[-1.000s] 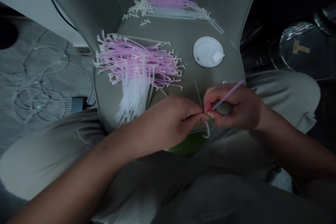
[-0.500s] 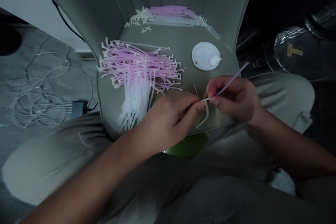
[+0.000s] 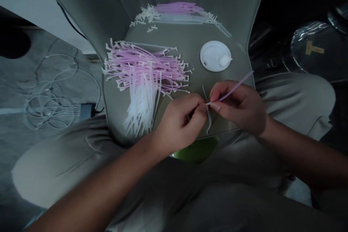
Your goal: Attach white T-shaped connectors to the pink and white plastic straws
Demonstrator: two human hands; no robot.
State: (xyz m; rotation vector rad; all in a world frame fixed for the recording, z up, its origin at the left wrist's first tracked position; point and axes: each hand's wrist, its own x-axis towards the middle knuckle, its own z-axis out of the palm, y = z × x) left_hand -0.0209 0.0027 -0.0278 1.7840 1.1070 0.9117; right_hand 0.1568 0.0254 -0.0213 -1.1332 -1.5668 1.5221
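Observation:
My left hand (image 3: 182, 123) is closed in a pinch on a small white connector (image 3: 208, 104), which shows between the fingertips of both hands. In my right hand (image 3: 241, 107), thumb and fingers grip a thin pink tube (image 3: 239, 84) close to its end at the connector. The tube's free end points up and to the right. From the connector a whitish tube (image 3: 209, 121) hangs toward the seat's front edge, and a thin strip (image 3: 204, 93) sticks out above it. Fingertips hide part of the joint.
Left on the chair seat (image 3: 187, 38) lie a pile of pink tubes with white end pieces (image 3: 146, 59) and white tubes (image 3: 141, 105). Farther back are more pink tubes (image 3: 178, 7) and loose white connectors (image 3: 146, 14). A round white dish (image 3: 210, 52) holds a white lump. Cables (image 3: 51, 105) lie on the floor.
Both hands have drawn slightly closer together at the connector. The pink tube's free end has dipped a little, and the hanging whitish tube has swung straighter. The view has shifted slightly.

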